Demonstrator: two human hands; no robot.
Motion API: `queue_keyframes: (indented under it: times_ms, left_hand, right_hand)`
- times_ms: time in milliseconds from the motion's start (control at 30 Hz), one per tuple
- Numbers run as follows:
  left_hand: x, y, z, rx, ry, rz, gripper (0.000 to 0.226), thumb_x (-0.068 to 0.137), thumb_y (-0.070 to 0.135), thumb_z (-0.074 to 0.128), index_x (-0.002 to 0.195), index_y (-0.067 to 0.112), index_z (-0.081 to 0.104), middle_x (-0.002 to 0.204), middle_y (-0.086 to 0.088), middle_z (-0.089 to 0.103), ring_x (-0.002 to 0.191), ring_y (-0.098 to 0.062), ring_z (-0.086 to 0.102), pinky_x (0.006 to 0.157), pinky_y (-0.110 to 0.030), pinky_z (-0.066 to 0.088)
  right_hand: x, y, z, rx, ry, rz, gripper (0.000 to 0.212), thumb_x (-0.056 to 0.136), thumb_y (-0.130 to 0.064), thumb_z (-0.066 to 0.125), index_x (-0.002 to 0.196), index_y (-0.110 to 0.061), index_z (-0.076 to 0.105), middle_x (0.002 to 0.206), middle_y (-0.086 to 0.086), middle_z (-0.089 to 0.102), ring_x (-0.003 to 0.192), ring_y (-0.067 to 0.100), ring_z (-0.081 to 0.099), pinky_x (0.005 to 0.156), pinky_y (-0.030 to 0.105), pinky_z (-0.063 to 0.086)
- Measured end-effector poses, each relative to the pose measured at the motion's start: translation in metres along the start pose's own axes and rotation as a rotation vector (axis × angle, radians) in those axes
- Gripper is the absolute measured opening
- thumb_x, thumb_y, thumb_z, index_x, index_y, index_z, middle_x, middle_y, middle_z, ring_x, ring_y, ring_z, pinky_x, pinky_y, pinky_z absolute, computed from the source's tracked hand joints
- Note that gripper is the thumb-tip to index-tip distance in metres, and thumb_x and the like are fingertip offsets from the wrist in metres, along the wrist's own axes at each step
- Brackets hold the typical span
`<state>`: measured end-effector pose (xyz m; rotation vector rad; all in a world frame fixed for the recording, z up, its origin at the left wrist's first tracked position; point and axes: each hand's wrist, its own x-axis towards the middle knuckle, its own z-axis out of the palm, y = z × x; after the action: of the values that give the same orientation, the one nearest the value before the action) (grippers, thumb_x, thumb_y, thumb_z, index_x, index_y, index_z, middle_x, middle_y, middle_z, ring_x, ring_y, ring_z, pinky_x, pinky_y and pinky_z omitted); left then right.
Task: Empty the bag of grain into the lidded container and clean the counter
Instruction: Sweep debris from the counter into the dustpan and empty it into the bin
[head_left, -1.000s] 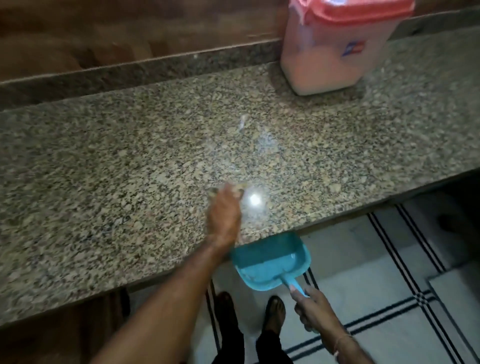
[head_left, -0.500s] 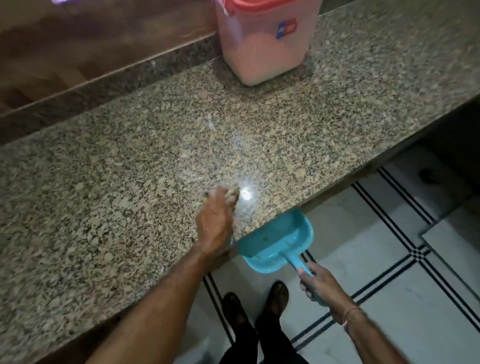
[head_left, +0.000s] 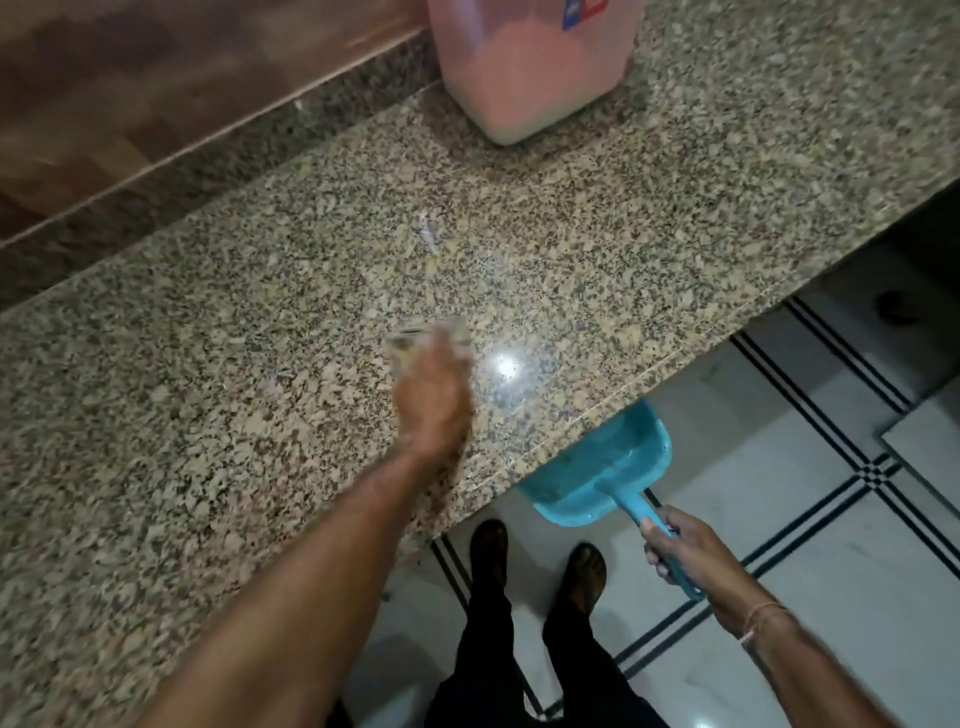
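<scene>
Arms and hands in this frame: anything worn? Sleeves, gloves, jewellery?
Both forearms are bare as far as the frame shows: no sleeves, no gloves. The left hand is motion-blurred at the fingertips; no ring or band can be made out on it. The right hand has thin bangles or thread bands around the wrist.

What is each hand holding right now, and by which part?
The right hand grips the blue dustpan by its handle. The left hand is blurred on the counter; holding anything cannot be told.

Left hand (head_left: 431, 400) fingers (head_left: 423, 345) motion-blurred; container (head_left: 535, 62) top cut off; dustpan (head_left: 597, 467) front hidden under counter (head_left: 208, 364) edge.
</scene>
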<state>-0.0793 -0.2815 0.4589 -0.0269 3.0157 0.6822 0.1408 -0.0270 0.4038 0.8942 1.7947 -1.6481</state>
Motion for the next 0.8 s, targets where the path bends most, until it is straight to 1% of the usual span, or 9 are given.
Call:
queue_keyframes:
  times_ms: [100, 200, 333, 400, 500, 567, 667, 733, 800]
  left_hand:
    - [0.005, 0.015, 0.009, -0.058, -0.163, 0.204, 0.021, 0.107, 0.039, 0.04, 0.123, 0.028, 0.047, 0.097, 0.003, 0.06, 0.068, -0.013, 0.057, 0.049, -0.027, 0.05]
    - [0.044, -0.028, -0.021, -0.011, -0.012, 0.088, 0.017, 0.107, 0.039, 0.044, 0.119, 0.028, 0.05, 0.098, 0.003, 0.06, 0.058, -0.01, 0.054, 0.037, -0.02, 0.036]
    - [0.114, -0.092, -0.06, 0.086, 0.133, -0.289, 0.026, 0.106, 0.035, 0.044, 0.123, 0.016, 0.041, 0.107, -0.018, 0.063, 0.076, -0.028, 0.06, 0.062, -0.041, 0.053]
    - [0.13, -0.081, -0.049, 0.19, 0.107, -0.321, 0.035, 0.105, 0.031, 0.043, 0.134, 0.013, 0.04, 0.122, -0.022, 0.06, 0.093, -0.034, 0.062, 0.08, -0.043, 0.053]
    - [0.105, -0.014, -0.008, 0.214, 0.042, 0.126, 0.043, 0.097, 0.012, 0.052, 0.139, 0.009, 0.043, 0.126, -0.014, 0.059, 0.106, -0.033, 0.063, 0.096, -0.054, 0.053]
    - [0.071, 0.027, 0.009, 0.098, -0.112, 0.372, 0.034, 0.099, 0.012, 0.058, 0.132, 0.016, 0.051, 0.117, 0.008, 0.057, 0.103, -0.012, 0.055, 0.102, -0.05, 0.051]
    - [0.06, 0.044, 0.004, -0.054, -0.328, 0.522, 0.018, 0.104, 0.029, 0.051, 0.121, 0.023, 0.053, 0.109, 0.009, 0.07, 0.079, -0.004, 0.065, 0.071, -0.033, 0.061]
    - [0.102, 0.02, -0.012, -0.072, -0.237, 0.447, 0.015, 0.104, 0.035, 0.05, 0.115, 0.024, 0.053, 0.1, 0.01, 0.068, 0.064, -0.004, 0.063, 0.044, -0.019, 0.051]
    - [0.158, -0.011, -0.033, -0.034, -0.075, 0.231, 0.021, 0.105, 0.045, 0.043, 0.114, 0.026, 0.05, 0.097, 0.003, 0.068, 0.067, -0.014, 0.065, 0.045, -0.029, 0.051]
  right_hand:
    - [-0.009, -0.002, 0.004, 0.033, 0.032, 0.022, 0.028, 0.102, -0.026, 0.057, 0.095, 0.001, 0.054, 0.068, 0.007, 0.057, 0.054, 0.013, 0.049, 0.052, 0.026, 0.04]
    - [-0.015, -0.005, 0.008, 0.051, 0.093, 0.026, 0.032, 0.102, -0.025, 0.057, 0.1, 0.007, 0.055, 0.068, 0.006, 0.057, 0.053, 0.012, 0.049, 0.052, 0.026, 0.042]
    - [-0.02, -0.005, 0.015, 0.131, 0.143, 0.025, 0.02, 0.102, -0.024, 0.057, 0.097, -0.005, 0.061, 0.069, 0.007, 0.055, 0.051, 0.011, 0.049, 0.049, 0.024, 0.042]
    - [-0.018, -0.004, 0.018, 0.139, 0.176, 0.028, 0.02, 0.103, -0.022, 0.056, 0.095, -0.004, 0.059, 0.068, 0.008, 0.055, 0.051, 0.012, 0.047, 0.049, 0.024, 0.04]
    - [-0.015, -0.005, 0.022, 0.159, 0.218, 0.03, 0.021, 0.102, -0.023, 0.057, 0.091, -0.006, 0.059, 0.068, 0.009, 0.055, 0.054, 0.015, 0.046, 0.054, 0.03, 0.04]
    - [-0.015, -0.008, 0.025, 0.187, 0.235, 0.035, 0.021, 0.102, -0.024, 0.057, 0.092, -0.006, 0.059, 0.068, 0.009, 0.056, 0.054, 0.016, 0.046, 0.055, 0.032, 0.039]
    - [-0.014, -0.017, 0.026, 0.22, 0.24, 0.037, 0.022, 0.102, -0.025, 0.056, 0.097, -0.003, 0.059, 0.066, 0.007, 0.056, 0.053, 0.014, 0.045, 0.053, 0.03, 0.039]
    - [-0.014, -0.021, 0.025, 0.236, 0.251, 0.033, 0.021, 0.102, -0.026, 0.057, 0.098, -0.006, 0.06, 0.065, 0.005, 0.056, 0.052, 0.013, 0.046, 0.052, 0.028, 0.04]
    - [-0.015, -0.021, 0.023, 0.252, 0.267, 0.024, 0.019, 0.102, -0.027, 0.057, 0.098, -0.008, 0.061, 0.064, 0.004, 0.056, 0.052, 0.013, 0.047, 0.052, 0.027, 0.041]
